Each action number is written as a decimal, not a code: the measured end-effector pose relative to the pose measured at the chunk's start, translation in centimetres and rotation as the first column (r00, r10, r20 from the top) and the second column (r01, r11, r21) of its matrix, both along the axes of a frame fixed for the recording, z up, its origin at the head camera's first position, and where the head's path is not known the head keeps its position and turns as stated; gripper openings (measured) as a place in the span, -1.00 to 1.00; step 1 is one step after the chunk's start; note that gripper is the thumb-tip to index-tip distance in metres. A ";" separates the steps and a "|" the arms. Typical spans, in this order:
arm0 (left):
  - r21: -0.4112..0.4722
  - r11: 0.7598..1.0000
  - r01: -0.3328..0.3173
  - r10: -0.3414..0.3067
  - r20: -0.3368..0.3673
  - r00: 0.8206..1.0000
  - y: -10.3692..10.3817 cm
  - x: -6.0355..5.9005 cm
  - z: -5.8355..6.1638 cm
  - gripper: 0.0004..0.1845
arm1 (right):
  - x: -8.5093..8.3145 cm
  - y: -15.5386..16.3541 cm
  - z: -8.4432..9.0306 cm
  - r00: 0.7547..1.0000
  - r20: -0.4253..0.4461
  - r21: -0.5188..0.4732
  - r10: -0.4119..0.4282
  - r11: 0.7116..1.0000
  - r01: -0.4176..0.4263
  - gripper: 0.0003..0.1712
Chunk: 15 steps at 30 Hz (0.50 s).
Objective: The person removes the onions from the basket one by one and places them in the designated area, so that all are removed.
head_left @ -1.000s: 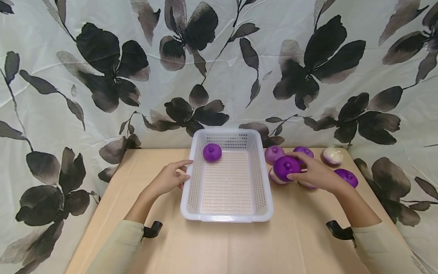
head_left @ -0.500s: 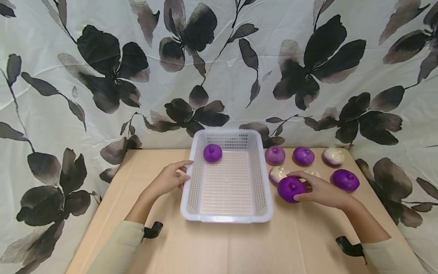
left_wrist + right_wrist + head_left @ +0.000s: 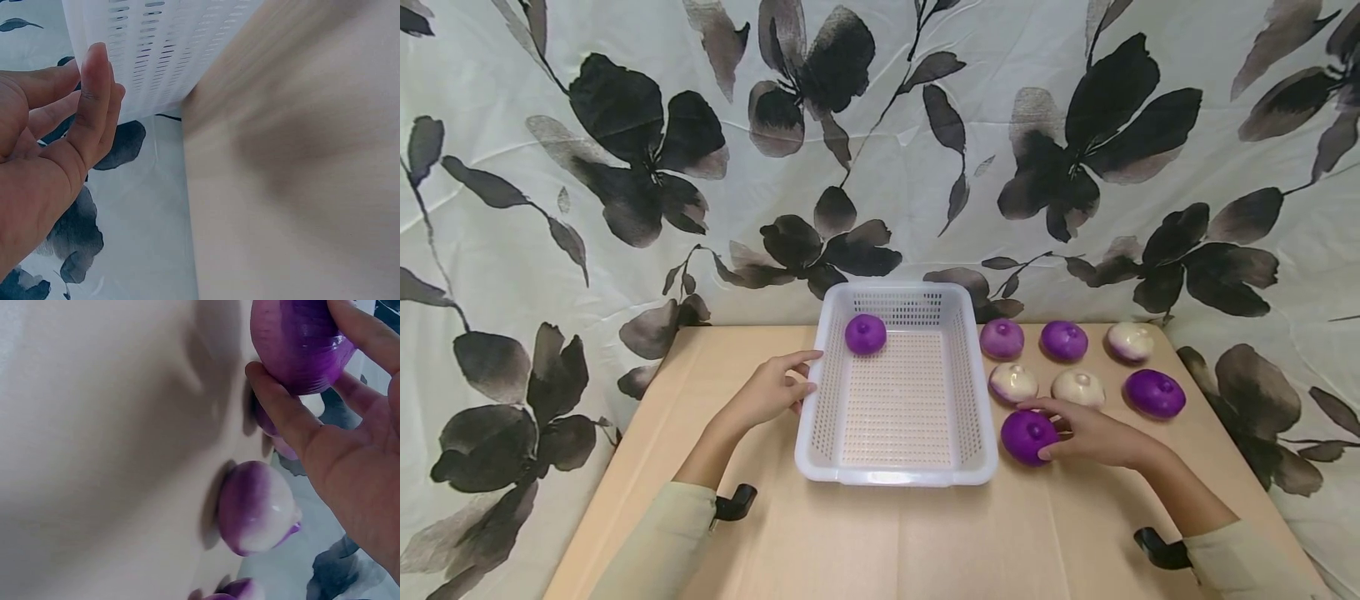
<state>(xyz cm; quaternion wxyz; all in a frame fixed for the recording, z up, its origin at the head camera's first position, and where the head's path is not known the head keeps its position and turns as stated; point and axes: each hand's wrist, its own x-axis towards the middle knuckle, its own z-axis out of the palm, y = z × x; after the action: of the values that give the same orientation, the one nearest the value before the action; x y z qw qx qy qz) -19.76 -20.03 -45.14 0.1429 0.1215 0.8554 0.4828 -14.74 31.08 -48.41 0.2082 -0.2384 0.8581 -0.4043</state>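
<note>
In the head view my right hand point(image 3: 1086, 432) holds a deep purple onion point(image 3: 1028, 437) just right of the basket. The right wrist view shows fingers and thumb around this onion point(image 3: 303, 347), close to the tabletop. My left hand point(image 3: 769, 390) touches the left side of a white perforated plastic basket point(image 3: 805, 450); in the left wrist view its fingers point(image 3: 94, 94) lie against the basket's outer wall. Inside the basket, toward the back left, sits one purple onion point(image 3: 866, 334).
Right of the basket, several more onions stand on the light wooden table point(image 3: 880, 542): a mauve one point(image 3: 1002, 339), purple ones point(image 3: 1063, 341) point(image 3: 1154, 394), and whitish ones point(image 3: 1013, 382) point(image 3: 1078, 387) point(image 3: 1129, 342). A floral cloth point(image 3: 925, 167) hangs behind the table.
My right hand has brought its onion from above the back group toward the front and down, then slightly left, beside the basket. The left hand and basket have stayed put.
</note>
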 end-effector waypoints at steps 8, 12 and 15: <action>0.000 1.000 -0.005 0.005 0.003 1.000 0.1 0.0 0.1 -0.38 | -0.2 -0.2 -0.9 1.000 0.009 0.020 0.003 1.000 -0.003 -0.21; -0.010 1.000 -0.008 0.008 0.004 1.000 0.2 0.0 0.2 -0.38 | -0.3 -0.3 -1.2 1.000 0.022 0.031 -0.002 1.000 0.001 -0.21; -0.016 1.000 -0.010 0.010 0.008 1.000 0.2 0.1 0.4 -0.38 | -0.4 -0.3 -1.4 0.999 0.036 0.031 -0.002 1.000 0.001 -0.22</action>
<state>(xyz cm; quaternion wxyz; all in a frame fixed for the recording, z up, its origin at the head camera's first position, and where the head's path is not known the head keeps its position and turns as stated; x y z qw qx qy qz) -19.67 -19.78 -44.77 0.1449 0.1141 0.8592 0.4772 -15.13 30.81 -49.80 0.2268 -0.2270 0.8607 -0.3953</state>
